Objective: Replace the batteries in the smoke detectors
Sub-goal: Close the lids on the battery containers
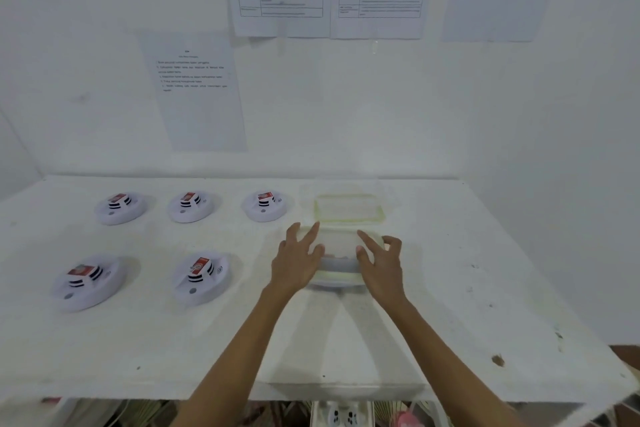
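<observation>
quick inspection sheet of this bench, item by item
surface: white table, dark specks near its right edge
job's things: five round white smoke detectors with red-labelled blocks on top, three behind, two in front; near clear plastic container
clutter: second clear plastic container behind it
grippers: left hand fingers straight on the near container; right hand at its right side, grip unclear
cables: nothing seen
surroundings: white wall, printed paper sheets taped up

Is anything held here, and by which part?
The near clear container: left hand lies on its left end, right hand on its right end, fingers mostly straight; a firm grip cannot be told.
</observation>
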